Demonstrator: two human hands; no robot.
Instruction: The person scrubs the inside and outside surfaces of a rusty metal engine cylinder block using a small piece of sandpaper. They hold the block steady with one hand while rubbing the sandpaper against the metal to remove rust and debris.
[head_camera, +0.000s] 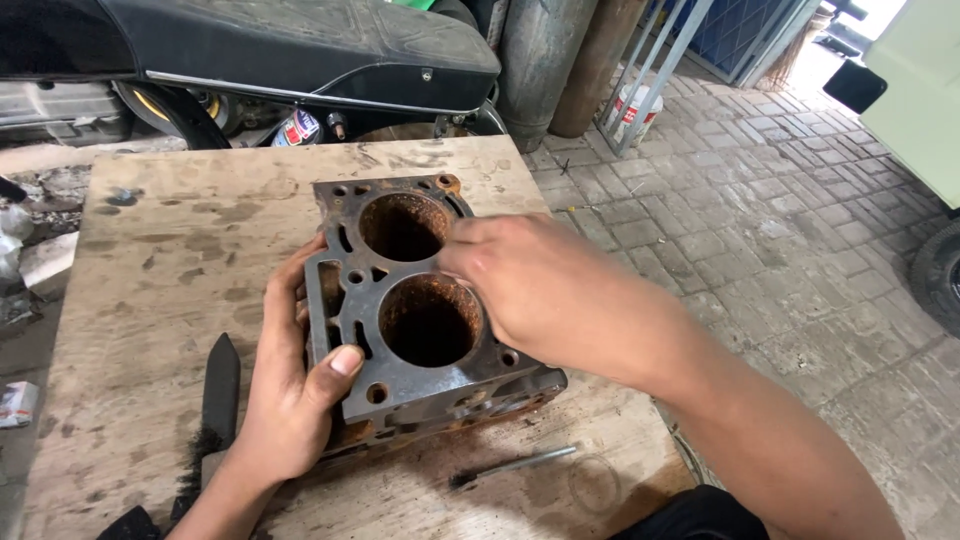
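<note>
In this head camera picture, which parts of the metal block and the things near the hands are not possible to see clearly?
- Right hand fingertips: they rest on the rusty two-bore cylinder block, and the hand's back hides whether they pinch anything.
- Block's right side: covered by that hand and forearm.
- Left hand: its grip on the block's left edge hides that edge.
- Black brush: partly behind the left wrist.
- Bore bottoms: too dark.

Outdoor roadside motorcycle repair workshop. Signs: rusty twin-bore engine cylinder block (420, 300) sits mid worktop, a stained, oil-marked wooden board (150, 270). Black brush (215, 400) near the worktop's front left edge, slim metal tool (515, 466) near its front edge. Motorcycle w/ black seat (300, 45) parked just behind the back edge. Grey paver-brick ground (790, 200) at right; gas cylinders (540, 60) and a metal gate beyond.
</note>
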